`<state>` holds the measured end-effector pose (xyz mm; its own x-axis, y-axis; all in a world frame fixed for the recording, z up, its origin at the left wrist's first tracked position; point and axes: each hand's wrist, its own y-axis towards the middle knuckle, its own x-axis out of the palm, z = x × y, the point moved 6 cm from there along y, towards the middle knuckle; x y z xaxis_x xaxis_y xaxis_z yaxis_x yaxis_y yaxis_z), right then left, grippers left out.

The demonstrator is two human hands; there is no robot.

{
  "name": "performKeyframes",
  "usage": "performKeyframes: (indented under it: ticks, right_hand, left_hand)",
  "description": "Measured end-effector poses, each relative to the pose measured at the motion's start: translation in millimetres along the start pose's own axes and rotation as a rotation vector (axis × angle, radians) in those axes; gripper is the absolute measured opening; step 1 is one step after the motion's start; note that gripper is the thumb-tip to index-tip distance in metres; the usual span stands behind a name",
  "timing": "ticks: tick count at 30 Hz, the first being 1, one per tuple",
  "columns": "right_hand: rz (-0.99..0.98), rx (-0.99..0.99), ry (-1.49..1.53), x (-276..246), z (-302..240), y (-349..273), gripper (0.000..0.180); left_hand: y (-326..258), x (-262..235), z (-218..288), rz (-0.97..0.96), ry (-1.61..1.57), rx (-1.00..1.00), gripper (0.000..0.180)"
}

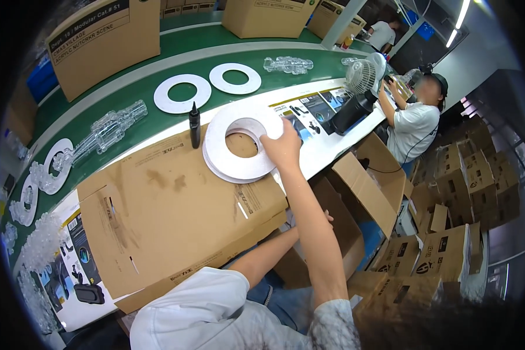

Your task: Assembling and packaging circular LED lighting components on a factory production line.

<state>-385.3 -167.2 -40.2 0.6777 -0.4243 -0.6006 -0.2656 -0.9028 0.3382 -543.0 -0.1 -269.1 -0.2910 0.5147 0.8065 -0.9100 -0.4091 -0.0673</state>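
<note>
A stack of flat white rings [220,137] lies at the far right part of a flat cardboard sheet. My right hand [283,147] is closed on the right side of the top ring, thumb at the inner hole and fingers by the outer edge. My left forearm crosses beneath my right one. Only some fingertips of my left hand [329,216] show beyond the right forearm, beside an open carton [364,195]; the rest is hidden. A black bottle with a pointed nozzle [195,129] stands upright just left of the rings.
Two white rings [182,109] [252,86] and clear plastic pieces [119,123] lie on the green conveyor. A small fan [361,77] stands right of the rings. Several cartons [449,251] are piled at the right. A co-worker [417,119] sits farther along the table.
</note>
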Motion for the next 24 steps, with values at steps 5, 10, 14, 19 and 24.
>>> performKeyframes:
  ticks: [5, 10, 14, 19, 24]
  right_hand:
    - [0.019, -0.248, -0.142, 47, -21, -10, 0.063]
    - [-0.378, -0.467, -0.259, 22, -27, -38, 0.071]
    - [-0.648, -0.564, -0.493, 34, -56, -66, 0.076]
    - [-0.659, -0.511, -0.456, 43, -48, -71, 0.064]
    - [-0.597, -0.483, -0.523, 30, -52, -73, 0.061]
  left_hand:
    - [9, -100, -38, 0.221, 0.479, -0.227, 0.047]
    - [-18, -50, -22, 0.628, 1.512, 0.451, 0.055]
    - [-32, -41, -14, 0.739, 1.77, 0.604, 0.056]
    - [-35, -51, -23, 0.705, 1.82, 0.477, 0.05]
    - [-23, -63, -35, 0.547, 1.892, 0.333, 0.045]
